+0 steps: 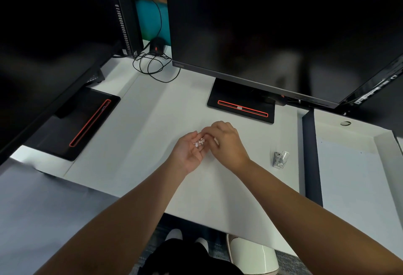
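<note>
Over the middle of the white desk (135,135) my left hand (187,154) lies palm up, fingers curled, cupping several small pale pushpins (199,143). My right hand (226,143) hovers palm down just to the right, its fingertips meeting the pins at the left hand's fingers. Whether the right fingers pinch a pin is hidden. A small clear plastic box (280,159) with a few pins inside stands on the desk, to the right of my right wrist.
A big dark monitor (272,30) on a black stand (242,102) rises right behind the hands. A second monitor (43,45) and stand sit at the left. A black mouse (157,45) with tangled cable lies at the back. A dark divider (310,156) borders the neighbouring desk on the right.
</note>
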A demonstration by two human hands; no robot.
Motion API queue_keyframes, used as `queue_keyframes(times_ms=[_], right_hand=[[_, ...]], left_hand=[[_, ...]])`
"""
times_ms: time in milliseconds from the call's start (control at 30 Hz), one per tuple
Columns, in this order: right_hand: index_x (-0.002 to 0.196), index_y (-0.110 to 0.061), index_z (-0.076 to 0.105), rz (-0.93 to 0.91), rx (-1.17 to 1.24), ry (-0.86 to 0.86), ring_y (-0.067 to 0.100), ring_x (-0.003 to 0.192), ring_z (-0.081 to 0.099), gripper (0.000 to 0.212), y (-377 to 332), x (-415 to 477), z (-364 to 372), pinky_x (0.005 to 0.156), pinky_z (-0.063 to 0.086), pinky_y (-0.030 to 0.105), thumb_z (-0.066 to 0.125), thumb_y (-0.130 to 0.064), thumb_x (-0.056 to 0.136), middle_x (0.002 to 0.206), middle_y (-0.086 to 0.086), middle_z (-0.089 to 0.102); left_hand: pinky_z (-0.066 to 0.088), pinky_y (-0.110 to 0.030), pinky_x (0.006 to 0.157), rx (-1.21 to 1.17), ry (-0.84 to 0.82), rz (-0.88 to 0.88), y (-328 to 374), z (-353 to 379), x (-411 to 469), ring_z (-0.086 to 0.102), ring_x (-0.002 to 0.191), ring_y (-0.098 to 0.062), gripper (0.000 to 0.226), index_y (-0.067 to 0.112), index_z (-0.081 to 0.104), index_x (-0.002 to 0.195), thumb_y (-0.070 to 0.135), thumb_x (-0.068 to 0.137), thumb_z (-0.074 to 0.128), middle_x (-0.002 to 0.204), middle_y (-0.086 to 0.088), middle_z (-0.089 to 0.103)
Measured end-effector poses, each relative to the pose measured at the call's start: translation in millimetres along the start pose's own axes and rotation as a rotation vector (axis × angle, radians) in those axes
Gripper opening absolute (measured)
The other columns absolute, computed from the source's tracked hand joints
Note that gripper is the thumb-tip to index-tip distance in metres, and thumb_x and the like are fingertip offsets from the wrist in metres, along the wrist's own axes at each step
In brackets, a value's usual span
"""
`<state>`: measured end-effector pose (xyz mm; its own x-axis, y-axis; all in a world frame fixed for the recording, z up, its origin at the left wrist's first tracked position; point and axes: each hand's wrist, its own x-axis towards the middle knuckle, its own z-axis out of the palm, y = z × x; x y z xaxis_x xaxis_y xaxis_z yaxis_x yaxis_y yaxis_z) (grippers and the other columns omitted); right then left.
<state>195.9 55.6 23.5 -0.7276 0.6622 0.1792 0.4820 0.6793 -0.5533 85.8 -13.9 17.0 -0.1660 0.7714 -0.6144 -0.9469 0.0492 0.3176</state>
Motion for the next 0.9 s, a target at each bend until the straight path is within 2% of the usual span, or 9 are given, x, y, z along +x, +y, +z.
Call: queue_keyframes(times_ms=[67, 133, 233, 333, 467, 600, 700, 800, 900], right_hand=[[0.115, -0.012, 0.065, 0.084, 0.057, 0.028, 0.025, 0.104, 0.055, 0.028, 7.2, -2.0, 0.3, 0.096, 0.042, 0.036, 0.050, -0.008, 0.092, 0.110, 0.008, 0.063], [0.121, -0.008, 0.063, 0.178, 0.047, 0.000, 0.028, 0.110, 0.055, 0.033, 19.6, -5.1, 1.9, 0.100, 0.042, 0.036, 0.046, -0.001, 0.093, 0.119, 0.011, 0.063], [0.123, -0.007, 0.062, 0.214, -0.064, -0.096, 0.031, 0.114, 0.055, 0.039, 35.8, -15.0, 5.8, 0.099, 0.043, 0.038, 0.041, 0.003, 0.092, 0.124, 0.011, 0.062], [0.118, -0.005, 0.064, 0.159, -0.188, -0.138, 0.036, 0.106, 0.058, 0.037, 42.2, -27.1, 12.8, 0.091, 0.049, 0.042, 0.045, 0.003, 0.087, 0.117, 0.012, 0.064], [0.123, -0.008, 0.061, 0.077, -0.235, -0.236, 0.037, 0.116, 0.057, 0.050, 46.8, -42.8, 25.9, 0.098, 0.044, 0.052, 0.035, -0.010, 0.081, 0.127, 0.018, 0.060], [0.139, -0.011, 0.045, 0.096, -0.195, -0.228, 0.029, 0.132, 0.043, 0.060, 45.1, -48.4, 22.3, 0.109, 0.030, 0.052, 0.018, -0.030, 0.089, 0.143, 0.010, 0.047], [0.148, -0.012, 0.027, 0.180, -0.245, -0.246, 0.021, 0.145, 0.018, 0.073, 45.5, -53.1, 19.5, 0.118, 0.004, 0.047, 0.006, -0.049, 0.088, 0.155, 0.004, 0.028], [0.152, -0.014, 0.004, 0.161, -0.346, -0.341, 0.015, 0.147, -0.009, 0.076, 43.8, -61.2, 22.8, 0.117, -0.014, 0.044, 0.008, -0.060, 0.092, 0.161, -0.001, 0.001], [0.152, -0.017, -0.005, 0.083, -0.359, -0.396, 0.011, 0.144, -0.020, 0.079, 37.1, -63.0, 24.8, 0.116, -0.017, 0.046, 0.010, -0.066, 0.091, 0.160, -0.004, -0.007]], left_hand=[[0.055, -0.031, 0.076, -0.003, 0.000, -0.004, 4.9, -5.9, -0.1, 0.070, 0.088, -0.023, 0.027, -0.006, 0.061, 0.106, 0.013, 0.098, 0.043, 0.096, -0.017, 0.071], [0.053, -0.036, 0.082, -0.018, 0.018, 0.011, 12.1, -11.8, -1.4, 0.067, 0.096, -0.028, 0.028, -0.009, 0.060, 0.108, 0.012, 0.098, 0.044, 0.105, -0.021, 0.068], [0.054, -0.036, 0.085, -0.045, 0.041, 0.054, 24.5, -18.3, -2.6, 0.068, 0.094, -0.029, 0.028, -0.008, 0.061, 0.105, 0.012, 0.098, 0.043, 0.100, -0.021, 0.070], [0.051, -0.037, 0.093, -0.080, 0.053, 0.079, 34.4, -24.1, -2.0, 0.073, 0.083, -0.028, 0.028, -0.007, 0.062, 0.102, 0.013, 0.098, 0.042, 0.092, -0.020, 0.073], [0.052, -0.036, 0.087, -0.107, 0.047, 0.093, 40.3, -27.9, -3.0, 0.074, 0.079, -0.028, 0.029, -0.007, 0.062, 0.103, 0.013, 0.099, 0.041, 0.090, -0.019, 0.074], [0.050, -0.036, 0.094, -0.113, 0.058, 0.095, 39.1, -30.1, -2.2, 0.074, 0.079, -0.028, 0.029, -0.007, 0.062, 0.103, 0.013, 0.099, 0.041, 0.091, -0.019, 0.074], [0.053, -0.036, 0.089, -0.113, 0.054, 0.091, 37.3, -32.0, -2.3, 0.074, 0.079, -0.028, 0.029, -0.007, 0.062, 0.103, 0.013, 0.099, 0.041, 0.091, -0.019, 0.074], [0.057, -0.036, 0.086, -0.117, 0.049, 0.083, 36.4, -32.6, -1.4, 0.073, 0.083, -0.028, 0.029, -0.007, 0.062, 0.103, 0.014, 0.099, 0.042, 0.092, -0.019, 0.074], [0.051, -0.035, 0.095, -0.112, 0.053, 0.082, 35.1, -32.9, 0.0, 0.069, 0.094, -0.028, 0.029, -0.006, 0.062, 0.104, 0.014, 0.099, 0.041, 0.093, -0.019, 0.073]])
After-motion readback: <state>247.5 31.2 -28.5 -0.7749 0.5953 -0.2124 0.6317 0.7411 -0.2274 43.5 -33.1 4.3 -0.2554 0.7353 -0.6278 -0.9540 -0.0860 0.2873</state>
